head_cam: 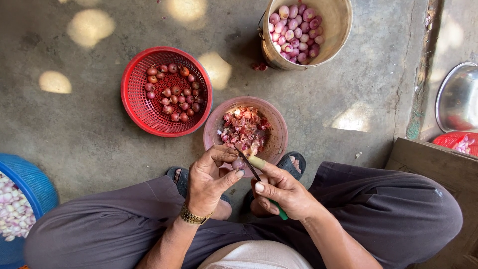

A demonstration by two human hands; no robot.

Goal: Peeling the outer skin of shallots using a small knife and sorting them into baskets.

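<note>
Peeling small shallots over a sun-dappled grey concrete floor [89, 144]

Left hand [209, 182] fingers clamped on a shallot [238, 163], right hand [284, 192] gripping a green-handled knife [249, 167] — above the pink peel bowl [279, 132]; red plastic basket [137, 107] just left of it.

Our left hand [209, 179] and right hand [284, 192] meet above our knees, fingers curled inward, each grip closed.

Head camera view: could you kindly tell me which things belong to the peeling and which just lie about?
In use: left hand, right hand, green-handled knife, pink peel bowl, red basket, tan bucket.
Idle: blue basket, steel basin.
</note>
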